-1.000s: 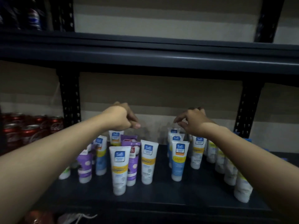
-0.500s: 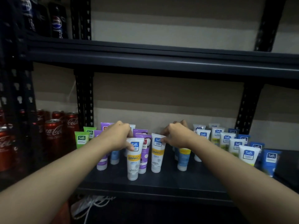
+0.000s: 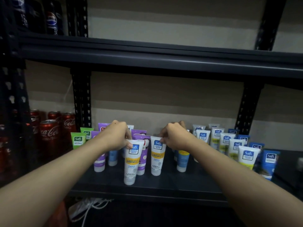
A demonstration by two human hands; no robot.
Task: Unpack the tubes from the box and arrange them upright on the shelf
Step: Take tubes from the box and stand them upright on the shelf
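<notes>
Forward of the front tube (image 3: 132, 163), a bare strip of dark shelf (image 3: 164, 185) runs to the front lip. More bare shelf shows to that tube's right, before the blue-banded tube (image 3: 182, 161). The upper shelf (image 3: 164, 59) sits high above the tube tops, with plenty of headroom. One black slotted upright (image 3: 82, 99) stands behind and left of the front tube. A second upright (image 3: 249, 108) stands far to its right.

All tubes I can make out stand cap-down. Purple tubes (image 3: 142, 161) crowd just behind the front tube and to its left. Green tubes (image 3: 77, 140) stand further left, and red cola cans (image 3: 49, 135) beyond those. Well to its right stand rows of white tubes with yellow-green bands (image 3: 247, 158), then dark blue tubes (image 3: 269, 163). The light is dim and a beige striped wall (image 3: 164, 95) closes the back. Dark soda bottles (image 3: 52, 20) stand up-left on the higher level. A white cord (image 3: 91, 205) lies below the shelf.

My left hand (image 3: 114, 139) has its fingers curled over the front tube's crimped top and its thumb on the label, pinching it. That tube stands upright, nearest the lip. My right hand (image 3: 176, 138) pinches the top corner of the second tube (image 3: 157, 159). This one has the same yellow band and stands upright just right of the front tube, slightly behind it and not touching. I cannot see the fingertips on the far side.
</notes>
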